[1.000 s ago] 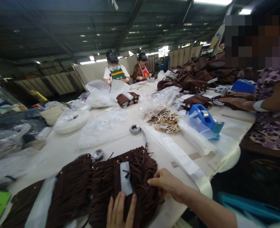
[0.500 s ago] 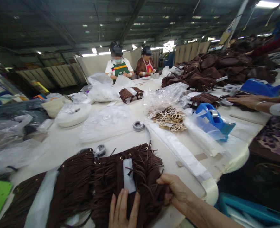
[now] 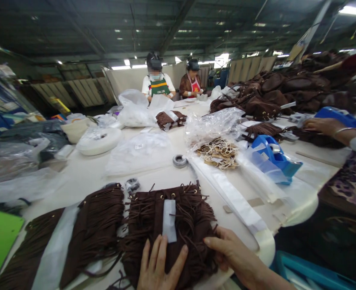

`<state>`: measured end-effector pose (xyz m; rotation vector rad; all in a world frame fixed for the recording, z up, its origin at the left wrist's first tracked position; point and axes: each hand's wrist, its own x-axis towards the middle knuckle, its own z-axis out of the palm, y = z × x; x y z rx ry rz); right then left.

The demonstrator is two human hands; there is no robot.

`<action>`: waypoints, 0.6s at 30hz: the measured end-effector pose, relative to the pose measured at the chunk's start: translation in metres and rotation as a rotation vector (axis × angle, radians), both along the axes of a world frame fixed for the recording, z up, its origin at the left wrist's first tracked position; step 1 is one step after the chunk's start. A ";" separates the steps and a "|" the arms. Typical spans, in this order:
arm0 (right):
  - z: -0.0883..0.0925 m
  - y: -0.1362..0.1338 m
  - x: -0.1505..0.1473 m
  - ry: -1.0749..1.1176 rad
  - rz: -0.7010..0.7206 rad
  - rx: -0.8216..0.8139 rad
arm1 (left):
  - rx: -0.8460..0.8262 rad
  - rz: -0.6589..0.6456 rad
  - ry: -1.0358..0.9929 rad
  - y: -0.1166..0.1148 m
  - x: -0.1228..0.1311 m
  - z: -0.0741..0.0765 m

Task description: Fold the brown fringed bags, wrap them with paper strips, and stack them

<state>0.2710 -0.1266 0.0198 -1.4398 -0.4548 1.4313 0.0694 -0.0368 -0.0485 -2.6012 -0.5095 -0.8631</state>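
A dark brown fringed bag [image 3: 168, 225] lies flat on the white table [image 3: 84, 177] right in front of me, a white paper strip [image 3: 169, 220] lying on its middle. My left hand [image 3: 160, 266] lies flat on the bag's near part, fingers spread, just below the strip. My right hand [image 3: 229, 251] rests on the bag's right edge with fingers stretched toward the fringe. A second fringed bag [image 3: 101, 225] lies to the left, partly wrapped in white paper.
A blue tape dispenser [image 3: 271, 155], a tape roll [image 3: 180, 161], a heap of tan cords [image 3: 218, 153] and clear plastic bags lie further out. Another person's arm [image 3: 335, 131] reaches in at right. Two people work at the far end. Brown bags [image 3: 274, 92] are piled behind.
My right hand has slid from the bag's right side down toward its near edge and its fingers have straightened. My left hand has moved a little further up the bag. The view has shifted left.
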 end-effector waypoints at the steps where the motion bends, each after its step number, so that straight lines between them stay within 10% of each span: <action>1: -0.001 -0.001 -0.001 0.038 -0.004 0.031 | -0.013 -0.006 -0.007 -0.001 0.000 0.001; 14: -0.037 -0.022 0.004 -0.196 0.001 0.048 | -0.058 -0.015 0.038 -0.007 0.002 0.010; 18: -0.013 -0.023 0.025 -0.578 0.035 -0.054 | -0.117 -0.014 0.005 -0.009 0.007 0.009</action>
